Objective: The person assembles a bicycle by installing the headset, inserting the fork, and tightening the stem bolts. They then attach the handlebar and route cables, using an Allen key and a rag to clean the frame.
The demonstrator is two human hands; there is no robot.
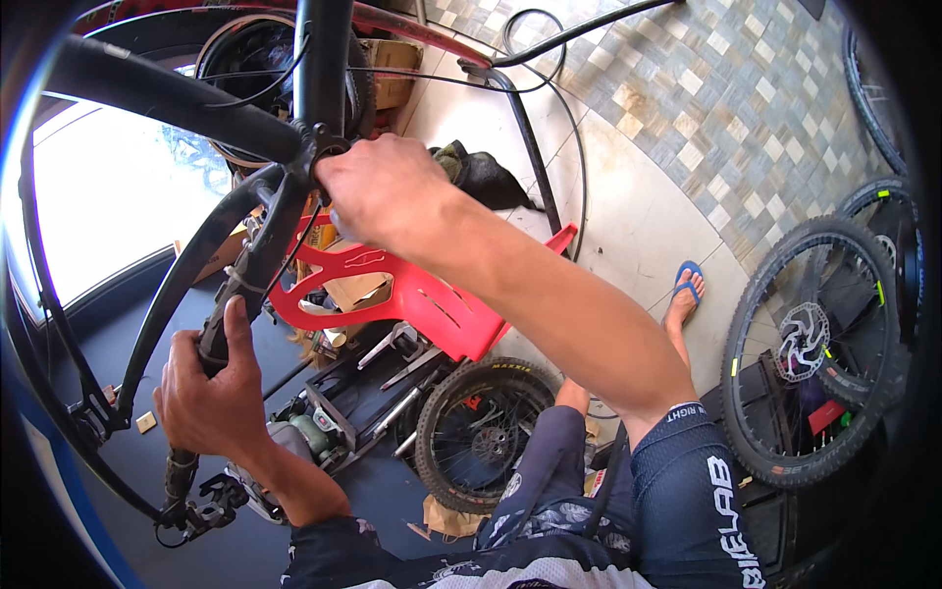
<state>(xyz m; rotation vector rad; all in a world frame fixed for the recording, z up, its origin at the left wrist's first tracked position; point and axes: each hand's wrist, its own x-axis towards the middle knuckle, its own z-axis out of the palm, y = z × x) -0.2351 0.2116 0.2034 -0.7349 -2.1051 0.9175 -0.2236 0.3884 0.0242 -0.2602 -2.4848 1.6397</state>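
Observation:
A black bicycle frame (167, 98) fills the upper left, with several tubes meeting at a collar clamp (322, 145). My right hand (378, 187) is closed right beside this clamp. Its fingers curl out of sight, so what they hold is hidden. Lower down, my left hand (211, 388) wraps round a dark frame tube (257, 260), thumb lying up along it. A thin black cable (294, 250) runs down next to that tube. Below the left hand, a black derailleur-like mechanism (211, 501) hangs at the tube's lower end.
A red plastic chair (446, 309) stands behind my right forearm. Under it lie a bicycle wheel (491, 432) and a green-grey machine (309, 437). More wheels (810, 353) lean at the right. A black stand leg (530, 147) and a loose cable (579, 128) cross the tiled floor.

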